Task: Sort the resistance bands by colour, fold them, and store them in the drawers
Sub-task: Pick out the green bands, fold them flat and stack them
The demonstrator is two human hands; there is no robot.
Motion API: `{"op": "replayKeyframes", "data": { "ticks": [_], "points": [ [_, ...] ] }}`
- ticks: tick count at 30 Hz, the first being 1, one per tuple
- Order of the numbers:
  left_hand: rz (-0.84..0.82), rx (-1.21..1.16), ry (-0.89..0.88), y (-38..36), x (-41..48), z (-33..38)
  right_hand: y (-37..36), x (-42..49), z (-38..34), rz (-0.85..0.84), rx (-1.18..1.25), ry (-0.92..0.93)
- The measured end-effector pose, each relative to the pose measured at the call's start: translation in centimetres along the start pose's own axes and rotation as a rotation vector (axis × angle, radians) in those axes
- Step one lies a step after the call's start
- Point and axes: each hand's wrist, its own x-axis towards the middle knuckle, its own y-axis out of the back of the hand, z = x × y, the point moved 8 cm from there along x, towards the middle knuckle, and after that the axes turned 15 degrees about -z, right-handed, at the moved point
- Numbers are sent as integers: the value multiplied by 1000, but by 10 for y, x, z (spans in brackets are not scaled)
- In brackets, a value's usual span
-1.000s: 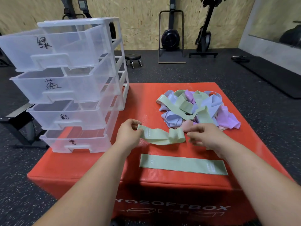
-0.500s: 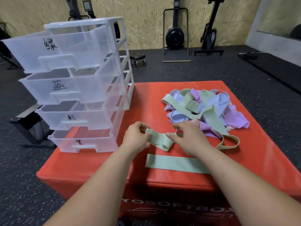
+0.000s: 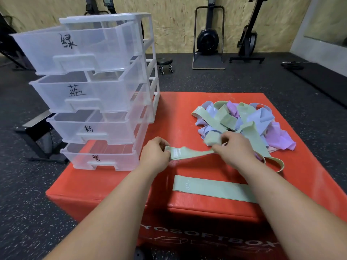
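Green resistance band [image 3: 189, 153] is hanging stretched between both hands above the middle of the red soft box [image 3: 116, 186]. The left hand [image 3: 154, 156] is pinching its left end, where a pale printed patch is too blurred to read. The right hand [image 3: 234, 149] is pinching the right end with curled fingers, a folded bit sticking up by the thumb. Half a second ago the hands were sitting closer together with only a short length between them; now they are holding a longer span.

A second green band [image 3: 212, 188] is lying flat near the box's near edge, marked "30". The pile [image 3: 244, 121] of green, pale blue and purple bands, too tangled to count, is sitting at the far right, with one green loop [image 3: 276, 164] trailing out on the right.

The drawer unit [image 3: 150, 53] is standing at the far left, its four clear drawers all pulled out and hand-labelled 绿 [image 3: 68, 43], 蓝 [image 3: 77, 91], 粉 [image 3: 88, 128] and 紫 [image 3: 96, 158] from the top down. The box front is showing "YOSOFTBOX".
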Motion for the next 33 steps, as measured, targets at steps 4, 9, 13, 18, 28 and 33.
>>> {"op": "replayKeyframes", "data": {
  "ticks": [4, 9, 13, 18, 28, 33],
  "points": [
    [28, 46, 30, 0, -1, 5, 22, -10, 15, -128, 670, 29],
    [32, 80, 25, -7, -4, 11, 38, -30, 36, -86, 677, -20],
    [33, 31, 13, -15, -8, 23, 51, -36, 58, 65, 530, -43],
    [5, 11, -15, -30, -13, 33, 68, -44, 63, 200, 205, -57],
    [-23, 7, 16, -29, -12, 29, 77, -41, 72, 195, 64, -25],
    [-19, -8, 33, -25, -8, 24, 67, -27, 71, 58, -90, -3]
  ]
}}
